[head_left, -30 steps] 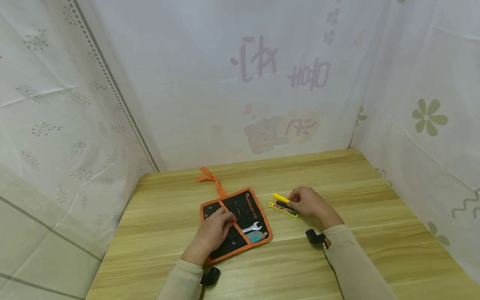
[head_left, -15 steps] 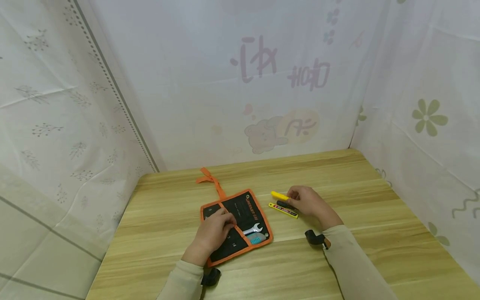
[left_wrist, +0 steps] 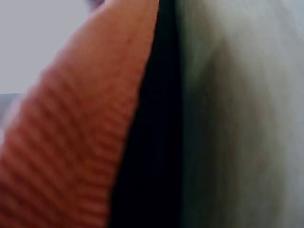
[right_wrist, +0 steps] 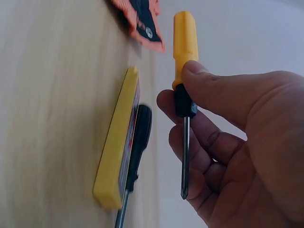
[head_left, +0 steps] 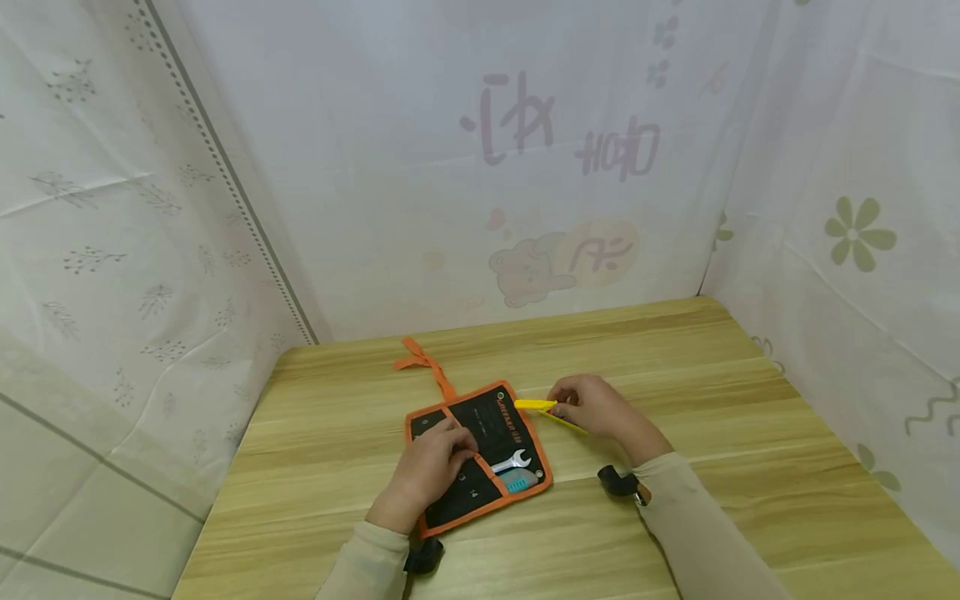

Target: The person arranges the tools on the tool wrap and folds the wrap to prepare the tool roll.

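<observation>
My right hand (head_left: 596, 410) pinches a screwdriver (right_wrist: 184, 102) between thumb and fingers, near the black collar of its yellow handle. In the right wrist view its bare cross-shaped tip points down. In the head view the yellow handle end reaches over the right edge of a black tool pouch (head_left: 480, 417) with orange trim. My left hand (head_left: 431, 467) pinches the orange edge of the pouch's pocket; its fingertips are partly hidden. A wrench (head_left: 513, 461) and a grey-and-teal tool (head_left: 520, 479), perhaps a utility knife, stick out of that pocket. Only blurred close-up shapes fill the left wrist view.
Beneath my right hand lie a narrow yellow case (right_wrist: 116, 142) and a black-handled screwdriver (right_wrist: 141, 130) side by side on the wooden table (head_left: 322, 433). Orange ties (head_left: 426, 362) trail from the pouch towards the table's back edge. Patterned curtains surround the table.
My right hand has moved left and slightly towards me with the yellow-handled screwdriver, away from the case. The pouch has shifted a little right under my left hand.
</observation>
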`<state>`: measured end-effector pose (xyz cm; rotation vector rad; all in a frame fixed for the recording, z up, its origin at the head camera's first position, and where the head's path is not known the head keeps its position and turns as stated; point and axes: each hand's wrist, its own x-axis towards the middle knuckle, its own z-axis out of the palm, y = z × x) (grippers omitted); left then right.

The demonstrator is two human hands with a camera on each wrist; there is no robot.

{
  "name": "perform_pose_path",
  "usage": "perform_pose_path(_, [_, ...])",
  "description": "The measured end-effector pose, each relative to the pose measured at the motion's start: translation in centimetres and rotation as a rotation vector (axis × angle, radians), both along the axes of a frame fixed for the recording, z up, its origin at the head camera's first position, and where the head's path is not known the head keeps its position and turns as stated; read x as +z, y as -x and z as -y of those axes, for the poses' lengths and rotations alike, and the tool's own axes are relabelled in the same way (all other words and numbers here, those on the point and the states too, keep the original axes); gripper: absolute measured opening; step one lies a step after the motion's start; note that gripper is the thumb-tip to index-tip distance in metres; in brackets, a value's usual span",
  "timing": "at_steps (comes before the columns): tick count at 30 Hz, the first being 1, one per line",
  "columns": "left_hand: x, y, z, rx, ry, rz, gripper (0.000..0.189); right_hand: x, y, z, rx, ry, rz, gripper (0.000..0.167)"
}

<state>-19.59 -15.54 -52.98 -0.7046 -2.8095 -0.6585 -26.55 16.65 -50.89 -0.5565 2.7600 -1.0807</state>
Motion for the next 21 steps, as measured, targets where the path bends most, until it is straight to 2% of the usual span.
perform_pose_path(11, [0.1, -0.1, -0.5, -0.027, -0.007, 0.007, 0.013, 0.5, -1.1, 2.5, 0.119, -0.019, -0.007, 0.014])
perform_pose_path(21, [0.1, -0.3, -0.8, -0.049, -0.021, 0.008, 0.010, -0.3, -1.6, 3.7, 0.184, -0.039, -0.011, 0.012])
